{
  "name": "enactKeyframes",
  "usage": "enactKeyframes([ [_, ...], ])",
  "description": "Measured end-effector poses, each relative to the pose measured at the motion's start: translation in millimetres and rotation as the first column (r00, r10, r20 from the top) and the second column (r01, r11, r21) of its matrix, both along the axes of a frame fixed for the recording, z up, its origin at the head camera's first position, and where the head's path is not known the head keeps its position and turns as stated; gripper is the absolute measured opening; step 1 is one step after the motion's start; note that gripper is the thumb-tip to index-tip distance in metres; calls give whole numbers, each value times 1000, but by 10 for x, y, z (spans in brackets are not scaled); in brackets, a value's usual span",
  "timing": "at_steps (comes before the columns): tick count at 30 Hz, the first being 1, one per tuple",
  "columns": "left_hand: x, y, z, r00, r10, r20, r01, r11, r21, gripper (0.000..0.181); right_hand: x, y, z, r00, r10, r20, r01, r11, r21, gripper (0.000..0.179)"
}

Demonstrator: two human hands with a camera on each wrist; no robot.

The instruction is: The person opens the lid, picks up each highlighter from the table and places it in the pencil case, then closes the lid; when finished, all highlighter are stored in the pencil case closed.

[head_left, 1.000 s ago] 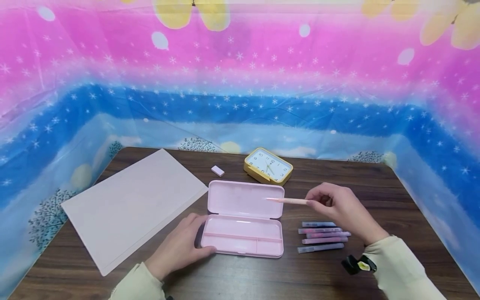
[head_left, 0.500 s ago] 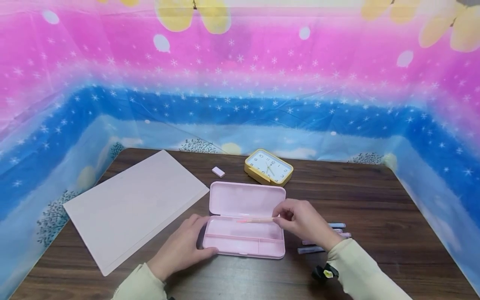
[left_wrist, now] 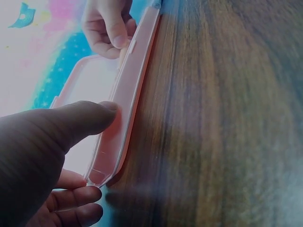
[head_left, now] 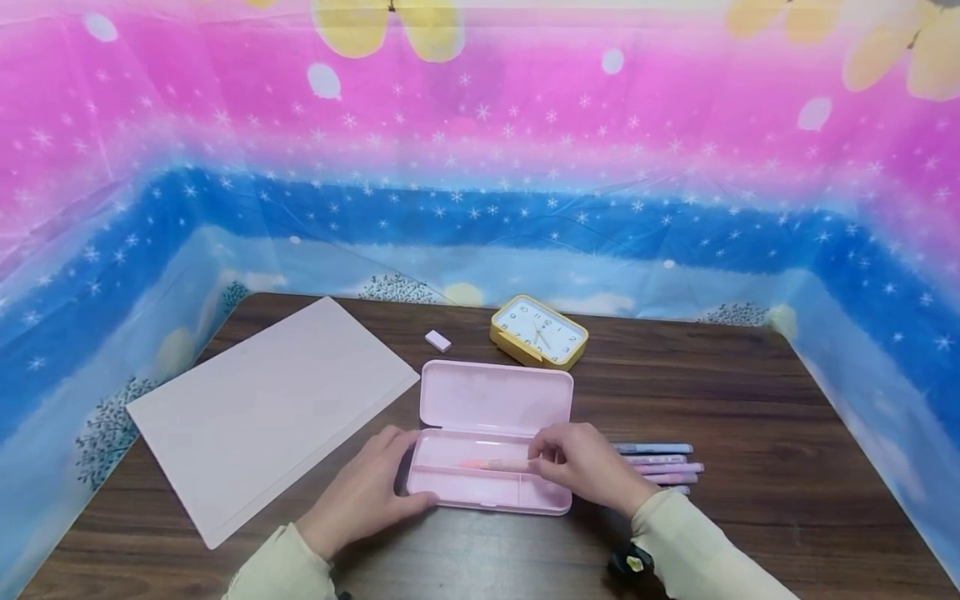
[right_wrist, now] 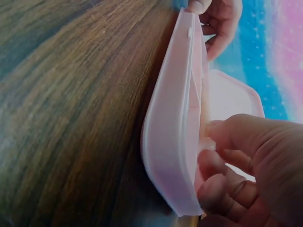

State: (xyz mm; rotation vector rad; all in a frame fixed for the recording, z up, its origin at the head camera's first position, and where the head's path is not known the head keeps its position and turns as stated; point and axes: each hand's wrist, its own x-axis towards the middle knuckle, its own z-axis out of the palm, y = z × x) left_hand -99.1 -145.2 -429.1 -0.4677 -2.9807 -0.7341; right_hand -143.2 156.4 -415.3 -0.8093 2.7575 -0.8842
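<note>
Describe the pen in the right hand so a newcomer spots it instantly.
On the brown table, find the open pink pencil case. Over its base, the right hand pinches a peach pen, its orange-pink end pointing left in the head view. The other pens lie on the table, right of the case; this is the only one held.

"How does the pencil case (head_left: 480,493) sit?"

"Flat on the counter (head_left: 750,417), pale pink, lid hinged open behind a tray with one long rear compartment and a divided front. The left hand (head_left: 367,490) holds its left end."

"And the pen (head_left: 497,464)?"

"Peach barrel, pinker end pointing left. The fingers of the right hand (head_left: 583,467) pinch its right end, over the tray, near the long divider. Whether it touches the bottom, I can't tell."
</note>
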Motion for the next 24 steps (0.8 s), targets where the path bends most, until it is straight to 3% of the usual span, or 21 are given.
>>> enactKeyframes([
  [9, -2, 1, 8, 1000, -9, -13, 9, 1000, -4, 78, 4, -37, 15, 1000, 15, 12, -15, 998, 64, 8],
  [17, 1, 3, 11, 1000, -3, 4, 3, 1000, 3, 77, 18, -17, 39, 998, -1, 61, -1, 1000, 28, 4],
  [20, 4, 5, 10, 1000, -1, 8, 1, 1000, 5, 77, 40, 12, 115, 998, -7, 67, 7, 1000, 1, 6],
  [24, 5, 9, 17, 1000, 0, 1, 0, 1000, 2, 77, 68, 103, 295, 1000, -9, 13, 10, 998, -62, 11],
])
